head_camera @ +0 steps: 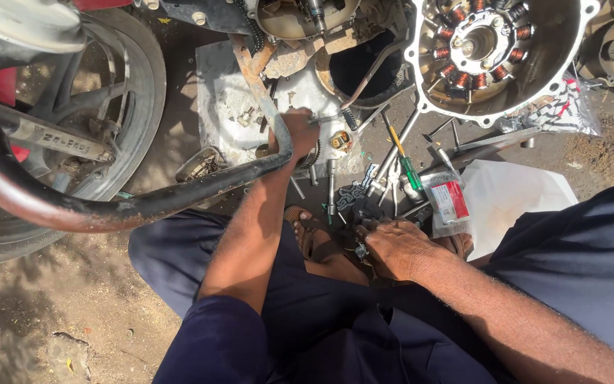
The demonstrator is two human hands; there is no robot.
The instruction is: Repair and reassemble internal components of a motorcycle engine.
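Steel sheet (225,99) is touched by the left hand (298,131), closed around a small part; just below it, the right hand (392,249) is curled over metal tools (364,195).

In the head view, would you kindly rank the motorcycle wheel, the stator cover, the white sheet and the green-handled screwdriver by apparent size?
1. motorcycle wheel, cropped by the frame.
2. stator cover.
3. white sheet, partly hidden, so close to the cover and unsure.
4. green-handled screwdriver, clearly smallest.
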